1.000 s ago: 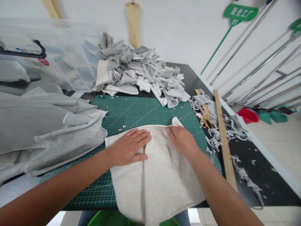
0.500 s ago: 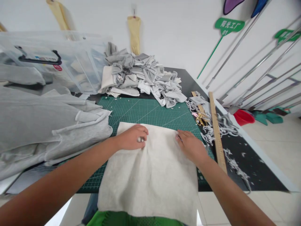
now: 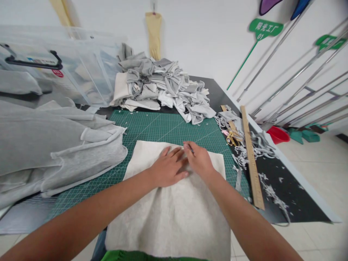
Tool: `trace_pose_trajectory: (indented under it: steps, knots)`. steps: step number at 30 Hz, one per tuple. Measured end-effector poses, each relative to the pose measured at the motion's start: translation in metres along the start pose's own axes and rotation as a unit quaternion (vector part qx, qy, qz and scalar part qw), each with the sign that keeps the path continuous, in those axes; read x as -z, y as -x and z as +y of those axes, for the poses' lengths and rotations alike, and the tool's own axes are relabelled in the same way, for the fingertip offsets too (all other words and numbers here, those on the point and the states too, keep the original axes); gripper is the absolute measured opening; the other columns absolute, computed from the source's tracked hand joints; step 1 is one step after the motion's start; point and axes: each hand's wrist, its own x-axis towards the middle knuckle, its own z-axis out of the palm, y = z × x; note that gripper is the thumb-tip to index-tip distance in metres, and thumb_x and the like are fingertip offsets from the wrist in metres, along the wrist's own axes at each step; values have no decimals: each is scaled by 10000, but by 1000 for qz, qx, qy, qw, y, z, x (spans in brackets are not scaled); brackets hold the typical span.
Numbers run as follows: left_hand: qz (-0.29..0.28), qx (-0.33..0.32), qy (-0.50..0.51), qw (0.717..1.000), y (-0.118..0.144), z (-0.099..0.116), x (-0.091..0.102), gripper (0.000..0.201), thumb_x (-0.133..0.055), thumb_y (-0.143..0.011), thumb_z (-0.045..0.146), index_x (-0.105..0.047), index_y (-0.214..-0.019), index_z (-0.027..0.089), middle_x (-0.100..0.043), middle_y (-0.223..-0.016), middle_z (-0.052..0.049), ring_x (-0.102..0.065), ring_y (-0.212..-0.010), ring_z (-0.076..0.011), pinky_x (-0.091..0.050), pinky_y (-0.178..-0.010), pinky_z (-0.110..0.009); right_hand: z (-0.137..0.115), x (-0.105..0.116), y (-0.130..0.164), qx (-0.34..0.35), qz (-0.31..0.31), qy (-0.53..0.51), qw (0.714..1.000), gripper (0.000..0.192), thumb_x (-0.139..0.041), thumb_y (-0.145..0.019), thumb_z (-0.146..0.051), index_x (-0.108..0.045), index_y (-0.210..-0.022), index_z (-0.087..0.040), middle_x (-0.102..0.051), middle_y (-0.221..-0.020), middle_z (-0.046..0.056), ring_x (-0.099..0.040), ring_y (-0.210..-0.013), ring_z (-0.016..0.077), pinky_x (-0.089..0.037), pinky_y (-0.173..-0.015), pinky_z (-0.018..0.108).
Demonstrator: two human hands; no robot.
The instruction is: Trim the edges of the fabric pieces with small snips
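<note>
A cream cloth lies over the near part of the green cutting mat and hangs over the table's front edge towards me. My left hand rests on its upper part, palm down, fingers spread. Right beside it, at the cloth's far edge, my right hand is closed in a pinch. A small, slim, dark tool shows between those fingers; most of it is hidden, and I cannot make out its kind.
Grey fabric is heaped at the left, before a clear plastic box. A pile of grey and white cloths stands at the back. To the right lie a wooden ruler, gold-handled scissors and fabric scraps.
My right hand has moved left along the cloth's far edge. My left hand has shifted right and gone from gripping a fold to lying spread. The fold has flattened somewhat.
</note>
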Motion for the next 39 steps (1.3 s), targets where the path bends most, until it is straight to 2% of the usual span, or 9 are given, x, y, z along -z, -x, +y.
trace_pose_trajectory:
  steps: [4,14,19,22,25,27,31,34,39]
  knots:
    - [2,11,30,999,12,-9,2,501,-398,-924,509,-458,-1323,211,-413,-1418,-116,-319,-1341,-265,-203,-1101,-501,14,-19,-11,37,-41,68,996,324,-381,-950,-360,-627,-1077,-191,-695,-1023,73,-630,-946,179,-420,-815,262]
    - [-8,19,-15,1000,21,-8,1,583,-437,-891,554,-411,-1369,222,-340,-1469,-120,-266,-1360,-309,-157,-1099,-532,37,-12,-27,50,-51,127,989,334,-396,-940,-382,-635,-1076,-193,-696,-1018,69,-638,-909,183,-413,-759,255]
    - [3,66,-66,996,-3,2,7,471,-498,-861,539,-574,-1141,168,-565,-1134,-126,-462,-1129,-319,-272,-1013,-526,36,-13,-38,43,-60,124,990,339,-430,-912,-429,-652,-1031,-202,-706,-959,65,-639,-868,198,-409,-725,271]
    - [25,92,-91,991,-17,7,7,398,-493,-872,504,-615,-989,144,-584,-985,-123,-507,-994,-300,-324,-957,-515,36,-7,-51,26,-63,60,996,323,-486,-872,-434,-651,-1037,-210,-705,-883,55,-634,-808,190,-412,-691,273]
    - [40,94,-89,991,-22,8,3,367,-484,-885,472,-617,-971,140,-571,-1037,-136,-482,-1056,-304,-313,-981,-505,31,3,-65,-34,-21,-63,997,356,-537,-822,-446,-631,-1025,-169,-670,-753,41,-603,-695,166,-419,-640,267]
    - [44,88,-73,992,-22,6,0,346,-482,-891,446,-611,-1002,145,-552,-1108,-136,-454,-1119,-300,-294,-1011,-495,25,10,-69,-87,3,-173,981,384,-531,-810,-483,-601,-999,-156,-612,-629,-1,-540,-544,134,-403,-547,253]
    - [39,83,-30,995,-18,1,-3,358,-484,-892,422,-577,-1108,152,-511,-1212,-136,-422,-1176,-297,-290,-1025,-501,14,11,-67,-84,-31,-333,939,297,-570,-787,-458,-568,-903,-184,-564,-563,-42,-444,-437,90,-343,-452,218]
    - [30,81,-21,996,-18,0,-3,381,-477,-894,425,-553,-1151,153,-490,-1254,-137,-395,-1210,-302,-277,-1039,-510,17,-1,-58,-73,-68,-360,927,265,-558,-802,-441,-599,-803,-179,-548,-552,-40,-412,-420,81,-313,-428,218]
    - [15,91,-24,995,-20,1,-2,404,-460,-902,428,-519,-1204,166,-482,-1277,-130,-356,-1253,-301,-230,-1067,-539,36,-18,-48,-45,8,-288,957,285,-548,-826,-428,-670,-771,-176,-550,-554,-18,-488,-526,122,-367,-521,253]
